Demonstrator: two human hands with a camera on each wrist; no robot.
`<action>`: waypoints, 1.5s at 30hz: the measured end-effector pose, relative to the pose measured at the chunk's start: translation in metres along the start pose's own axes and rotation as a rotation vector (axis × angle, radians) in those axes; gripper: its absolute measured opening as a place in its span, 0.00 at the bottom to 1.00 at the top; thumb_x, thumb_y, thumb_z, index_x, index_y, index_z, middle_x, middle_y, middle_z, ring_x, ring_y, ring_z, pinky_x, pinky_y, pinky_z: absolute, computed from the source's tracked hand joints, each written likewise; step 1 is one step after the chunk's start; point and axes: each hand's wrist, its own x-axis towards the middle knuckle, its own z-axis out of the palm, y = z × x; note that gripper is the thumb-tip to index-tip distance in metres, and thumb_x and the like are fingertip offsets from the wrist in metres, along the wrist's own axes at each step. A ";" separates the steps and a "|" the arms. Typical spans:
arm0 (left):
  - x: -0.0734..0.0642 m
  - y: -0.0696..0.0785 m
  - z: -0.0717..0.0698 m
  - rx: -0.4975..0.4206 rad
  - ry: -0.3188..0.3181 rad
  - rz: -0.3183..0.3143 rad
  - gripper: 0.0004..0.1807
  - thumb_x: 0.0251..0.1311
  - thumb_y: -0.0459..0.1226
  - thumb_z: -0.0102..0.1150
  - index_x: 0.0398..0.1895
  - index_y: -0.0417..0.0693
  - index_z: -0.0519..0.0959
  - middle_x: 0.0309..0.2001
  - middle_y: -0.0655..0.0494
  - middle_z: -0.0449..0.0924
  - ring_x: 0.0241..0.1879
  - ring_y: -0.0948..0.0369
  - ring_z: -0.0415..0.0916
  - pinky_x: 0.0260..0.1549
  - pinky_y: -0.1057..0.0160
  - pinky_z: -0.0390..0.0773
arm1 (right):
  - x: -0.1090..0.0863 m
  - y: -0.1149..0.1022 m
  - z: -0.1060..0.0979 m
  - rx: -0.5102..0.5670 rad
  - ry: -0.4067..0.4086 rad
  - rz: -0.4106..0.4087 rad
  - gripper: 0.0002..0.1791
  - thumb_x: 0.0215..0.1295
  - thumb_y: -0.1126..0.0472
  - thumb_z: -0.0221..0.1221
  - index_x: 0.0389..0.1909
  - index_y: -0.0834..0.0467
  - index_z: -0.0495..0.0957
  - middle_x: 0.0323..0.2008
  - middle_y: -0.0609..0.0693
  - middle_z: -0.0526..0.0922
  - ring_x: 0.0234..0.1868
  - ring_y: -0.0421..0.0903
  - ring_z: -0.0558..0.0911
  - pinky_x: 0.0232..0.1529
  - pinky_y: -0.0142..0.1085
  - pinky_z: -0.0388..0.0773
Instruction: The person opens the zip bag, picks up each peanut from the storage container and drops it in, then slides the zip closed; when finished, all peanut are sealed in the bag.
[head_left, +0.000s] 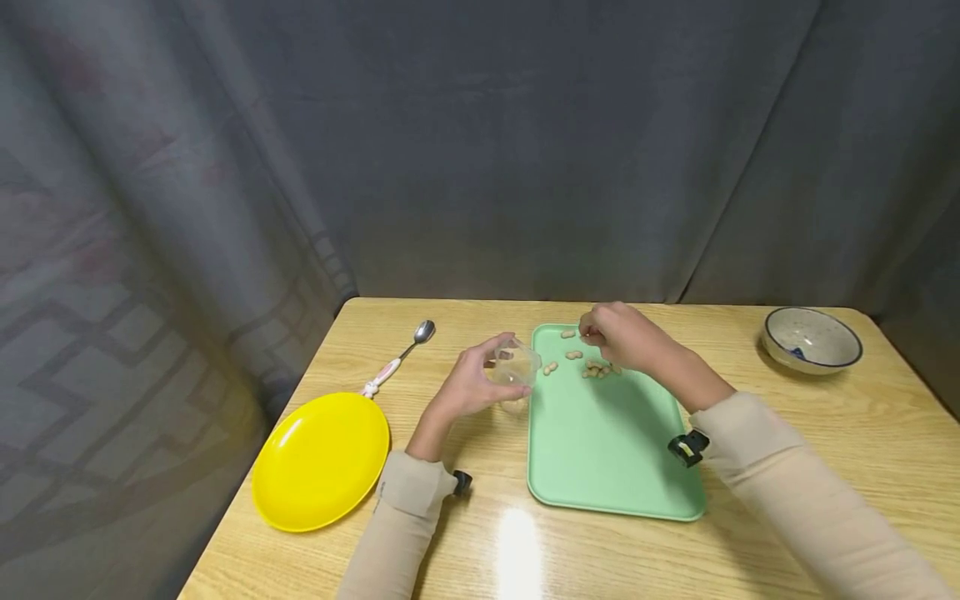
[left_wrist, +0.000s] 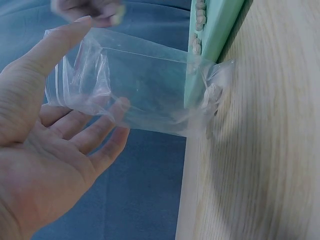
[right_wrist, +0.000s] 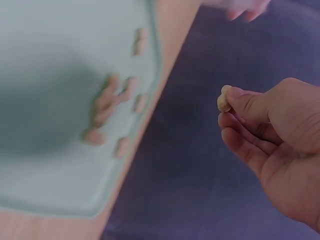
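My left hand (head_left: 471, 382) holds a clear plastic bag (left_wrist: 145, 87) by its upper part, thumb on one side and fingers on the other. The bag hangs beside the left edge of a green tray (head_left: 600, 450), and a peanut (left_wrist: 212, 95) lies in its bottom. Above the tray's far part, my right hand (head_left: 622, 337) pinches an unshelled peanut (right_wrist: 223, 100) between thumb and fingertips. Several more peanuts (head_left: 596, 369) lie on the tray, some in a small heap and others scattered towards its far left corner.
On the left of the wooden table (head_left: 465, 558) are a yellow plate (head_left: 322, 462) and a spoon (head_left: 390, 367) with a white figured handle. A bowl with a blue rim (head_left: 812, 337) stands at the far right. A grey curtain (head_left: 525, 167) hangs behind the table.
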 end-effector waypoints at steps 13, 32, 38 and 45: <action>0.000 0.000 -0.001 -0.018 -0.023 -0.006 0.47 0.49 0.40 0.78 0.72 0.37 0.64 0.62 0.50 0.75 0.59 0.52 0.74 0.57 0.47 0.73 | 0.037 -0.052 -0.003 0.112 0.039 -0.184 0.07 0.61 0.78 0.62 0.35 0.66 0.85 0.33 0.54 0.85 0.34 0.49 0.84 0.35 0.40 0.82; -0.001 0.000 -0.003 -0.036 -0.006 -0.011 0.46 0.50 0.40 0.77 0.72 0.41 0.65 0.63 0.52 0.74 0.58 0.54 0.74 0.57 0.49 0.73 | 0.043 -0.061 -0.001 0.148 0.034 -0.207 0.09 0.63 0.78 0.60 0.38 0.66 0.85 0.35 0.55 0.86 0.34 0.48 0.84 0.35 0.40 0.82; -0.001 -0.001 -0.003 -0.020 -0.001 -0.022 0.47 0.50 0.41 0.78 0.72 0.39 0.64 0.61 0.53 0.75 0.58 0.55 0.74 0.57 0.53 0.74 | 0.040 -0.050 -0.001 0.138 0.023 -0.130 0.07 0.62 0.76 0.62 0.38 0.66 0.85 0.35 0.56 0.86 0.35 0.50 0.84 0.37 0.42 0.82; 0.002 0.002 -0.002 -0.014 -0.001 -0.030 0.47 0.49 0.41 0.78 0.72 0.40 0.65 0.62 0.53 0.75 0.59 0.56 0.74 0.57 0.56 0.73 | 0.040 -0.018 0.026 0.129 -0.026 0.002 0.06 0.62 0.76 0.61 0.37 0.68 0.85 0.34 0.57 0.86 0.32 0.48 0.83 0.36 0.43 0.81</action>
